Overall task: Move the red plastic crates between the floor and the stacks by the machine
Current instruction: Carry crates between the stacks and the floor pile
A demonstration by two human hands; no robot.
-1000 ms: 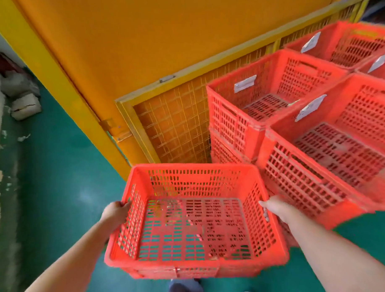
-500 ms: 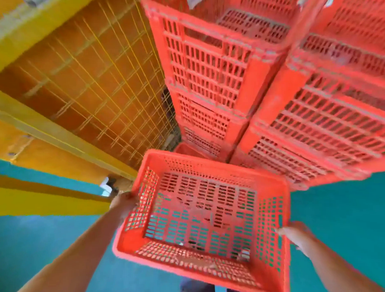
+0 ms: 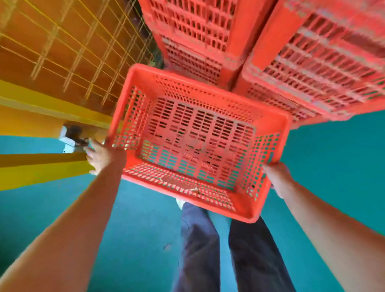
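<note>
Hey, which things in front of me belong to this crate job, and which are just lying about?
Job:
red crate, held by left hand and right hand
crate stacks behind it
green floor

Lying about:
yellow mesh guard
small white and black object at its foot, unclear what
</note>
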